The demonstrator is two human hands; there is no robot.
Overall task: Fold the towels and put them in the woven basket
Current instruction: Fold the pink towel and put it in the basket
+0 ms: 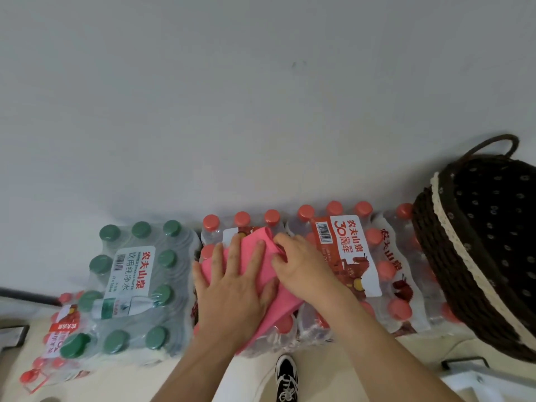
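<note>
Item under task: one pink towel [280, 309]. It lies partly folded on top of shrink-wrapped packs of red-capped bottles [345, 248], which serve as the work surface in place of a bench. The towel runs at a slant from the far caps towards the near edge of the packs.

Left hand [235, 288]: laid flat on the towel with the fingers spread and straight, palm down. Its grip is released; it presses the cloth and holds nothing.

Right hand [304, 268]: just beside the left, at the towel's far right edge. Its fingers are curled, and the fingertips pinch a fold of the pink cloth; its grip is grasping the towel.

Basket [441, 256]: dark woven wall, cream trim at the rim, dotted dark lining, one loop handle at the far side. It stands tilted on the right end of the packs, well apart from the towel. What can be seen of its inside holds no towel.

Other things noted: a pack of green-capped bottles [130, 274] stands to the left of the red-capped packs, touching them. A black-and-white shoe [285, 375] shows on the floor between the forearms. A plain pale wall [261, 97] stands behind the packs.
</note>
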